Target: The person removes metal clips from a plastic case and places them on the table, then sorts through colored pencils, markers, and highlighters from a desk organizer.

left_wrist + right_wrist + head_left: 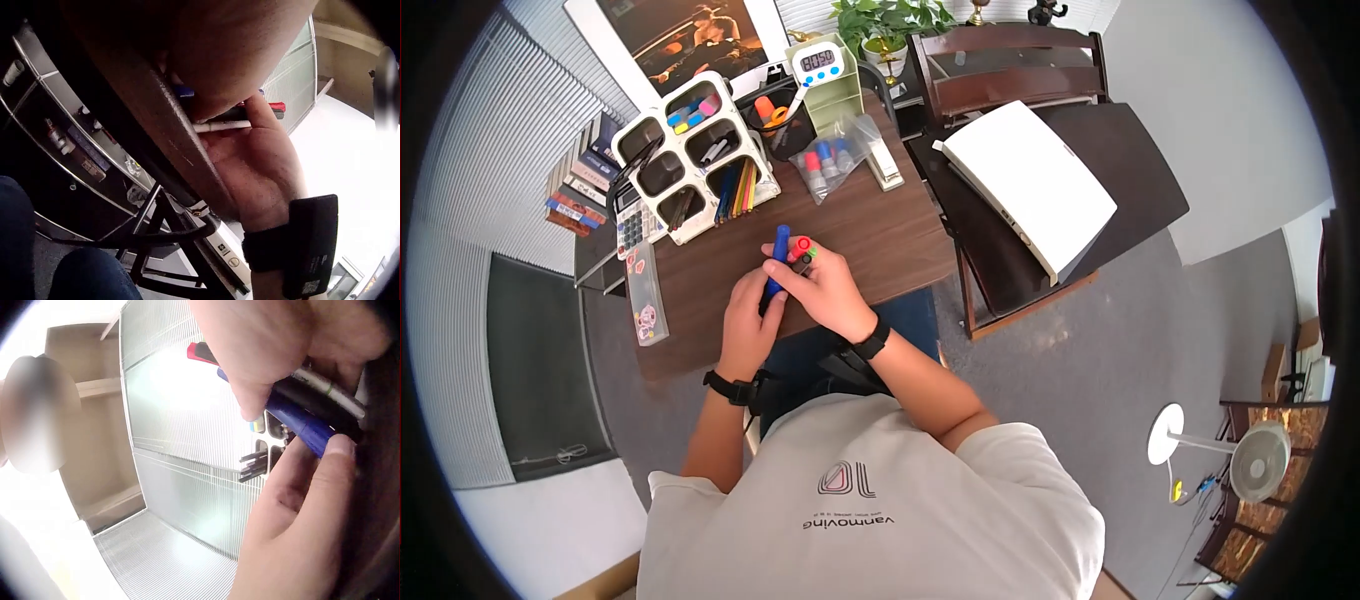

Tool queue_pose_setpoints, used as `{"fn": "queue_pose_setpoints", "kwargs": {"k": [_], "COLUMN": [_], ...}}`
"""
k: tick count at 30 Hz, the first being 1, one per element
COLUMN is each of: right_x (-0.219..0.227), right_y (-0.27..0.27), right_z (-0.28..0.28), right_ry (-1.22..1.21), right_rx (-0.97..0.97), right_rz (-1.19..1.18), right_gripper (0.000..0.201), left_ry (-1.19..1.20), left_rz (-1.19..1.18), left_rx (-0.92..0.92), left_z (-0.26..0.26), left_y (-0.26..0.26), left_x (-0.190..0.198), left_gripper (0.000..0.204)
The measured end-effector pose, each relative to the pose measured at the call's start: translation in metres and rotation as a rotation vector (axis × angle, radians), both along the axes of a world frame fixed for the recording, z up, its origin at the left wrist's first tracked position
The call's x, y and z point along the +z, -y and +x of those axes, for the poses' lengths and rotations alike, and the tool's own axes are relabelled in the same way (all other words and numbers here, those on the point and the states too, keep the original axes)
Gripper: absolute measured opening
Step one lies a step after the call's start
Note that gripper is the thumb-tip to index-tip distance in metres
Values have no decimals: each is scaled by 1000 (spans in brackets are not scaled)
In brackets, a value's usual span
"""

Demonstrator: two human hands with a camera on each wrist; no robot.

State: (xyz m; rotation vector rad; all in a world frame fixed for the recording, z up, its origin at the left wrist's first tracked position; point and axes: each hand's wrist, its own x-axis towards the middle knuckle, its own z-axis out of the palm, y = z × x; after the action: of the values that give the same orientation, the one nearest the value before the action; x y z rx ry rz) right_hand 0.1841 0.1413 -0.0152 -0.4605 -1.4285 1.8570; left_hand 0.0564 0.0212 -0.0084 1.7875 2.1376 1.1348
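Both hands meet just over the front edge of the wooden desk (870, 225). My left hand (747, 315) pinches the lower end of a blue marker (782, 242), its thumb pressed on the barrel in the right wrist view. My right hand (832, 290) holds a small bunch of markers, and its thumb lies across the blue one. In the bunch are a red-ended marker (803, 243), a black marker (322, 409) and a whitish pen with a green mark (334, 392). The right palm and fingers hide parts of the bunch.
A white compartment organizer (662, 205) with pencils and pens stands behind the hands. Beside it are a black mesh cup (785, 140), a bag of markers (830, 165) and a stapler (884, 165). A clear sticker-covered case (646, 300) lies at the left edge.
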Motion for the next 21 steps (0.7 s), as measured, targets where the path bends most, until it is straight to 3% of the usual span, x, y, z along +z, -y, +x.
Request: {"fn": "queue_pose_setpoints", "kwargs": {"k": [4, 10, 12, 13, 17, 21], "right_x": [-1, -2, -6, -7, -3, -2], "right_y": [1, -8, -6, -7, -9, -7], "right_z": [-5, 3, -2, 0, 5, 4], "right_ry": [-131, 9, -139, -127, -101, -74], "right_rx": [-52, 90, 112, 123, 141, 130], "right_rz": [-8, -88, -146, -163, -165, -133], "right_gripper": [28, 25, 24, 24, 21, 20], "left_ry": [42, 214, 404, 701, 747, 530], "left_rz": [105, 259, 344, 421, 508, 520], "left_rx": [92, 261, 388, 399, 528, 568], "left_z": [4, 13, 10, 12, -3, -63], "left_y": [-1, 12, 17, 20, 39, 29], "left_x": [-2, 6, -12, -15, 18, 57], "left_gripper": [36, 26, 26, 26, 29, 23]}}
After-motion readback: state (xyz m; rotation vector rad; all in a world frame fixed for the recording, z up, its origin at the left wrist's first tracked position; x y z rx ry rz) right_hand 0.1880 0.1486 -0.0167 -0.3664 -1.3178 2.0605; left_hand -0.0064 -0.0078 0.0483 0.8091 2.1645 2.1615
